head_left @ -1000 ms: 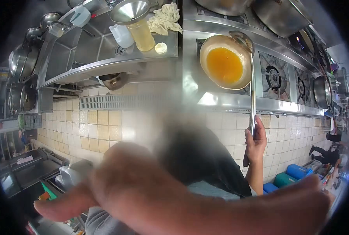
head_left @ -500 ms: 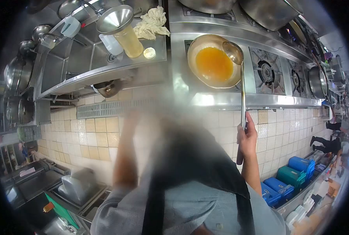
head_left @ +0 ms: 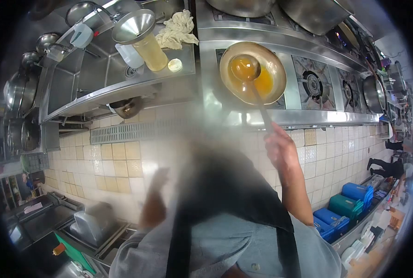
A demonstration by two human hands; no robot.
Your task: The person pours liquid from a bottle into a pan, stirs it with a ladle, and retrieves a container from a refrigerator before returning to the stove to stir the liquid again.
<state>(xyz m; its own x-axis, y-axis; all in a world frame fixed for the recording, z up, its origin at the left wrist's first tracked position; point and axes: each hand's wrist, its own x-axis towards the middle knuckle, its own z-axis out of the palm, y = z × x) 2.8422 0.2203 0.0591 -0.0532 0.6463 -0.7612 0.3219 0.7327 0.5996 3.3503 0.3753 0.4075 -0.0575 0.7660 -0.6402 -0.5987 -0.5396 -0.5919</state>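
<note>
My right hand (head_left: 280,146) is closed around the handle of a long metal ladle (head_left: 262,107). The ladle's bowl lies inside a wide round pan (head_left: 279,69) on the stove and is full of orange-yellow liquid. More of that liquid (head_left: 265,86) pools in the pan beside the bowl. My left hand (head_left: 159,178) hangs low by my body, over the tiled floor, touching nothing that I can see. Haze and blur hide its fingers.
Left of the stove is a steel sink counter (head_left: 169,81) with a funnel (head_left: 134,25) in a container of yellow liquid (head_left: 153,56), and a crumpled cloth (head_left: 178,30). Burners (head_left: 312,85) and large pots (head_left: 308,16) line the stove. Blue bins (head_left: 329,217) stand right; a person (head_left: 388,167) is farther off.
The ladle's bowl has moved from the pan's right rim down and left into the liquid, filling up. My right hand has risen slightly leftward. My left hand has dropped lower.
</note>
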